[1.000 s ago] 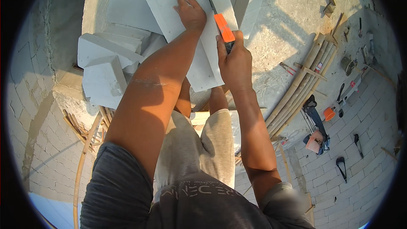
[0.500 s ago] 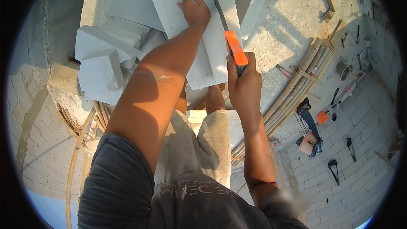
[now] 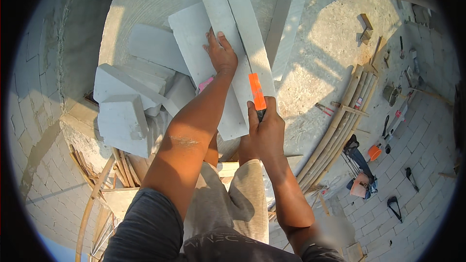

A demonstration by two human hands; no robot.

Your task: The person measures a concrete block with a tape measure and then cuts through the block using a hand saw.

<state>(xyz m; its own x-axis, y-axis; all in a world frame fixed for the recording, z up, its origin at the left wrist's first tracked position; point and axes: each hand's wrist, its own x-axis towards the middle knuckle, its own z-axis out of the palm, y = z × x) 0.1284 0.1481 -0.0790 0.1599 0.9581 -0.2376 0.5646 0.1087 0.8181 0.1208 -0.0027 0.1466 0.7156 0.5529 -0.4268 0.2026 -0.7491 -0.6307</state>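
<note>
My left hand (image 3: 221, 56) presses flat on a long grey slab (image 3: 216, 14) that lies across other slabs. My right hand (image 3: 264, 131) grips a tool with an orange handle (image 3: 256, 92), its upper end lying along the narrow grey strip (image 3: 247, 34) beside the slab. The tool's working end is hidden against the strip. A small pink object (image 3: 206, 84) shows just under my left wrist. My knees and grey shorts (image 3: 228, 204) are below both hands.
Several grey blocks (image 3: 124, 116) are stacked at the left. Another long slab (image 3: 286, 24) lies on the rough concrete surface (image 3: 320, 53). Bamboo poles (image 3: 340, 116) lean at the right. Far below, tools and an orange bucket (image 3: 374, 153) lie on paving.
My right hand with the orange tool has drawn back toward me along the strip. My left hand has stayed on the slab.
</note>
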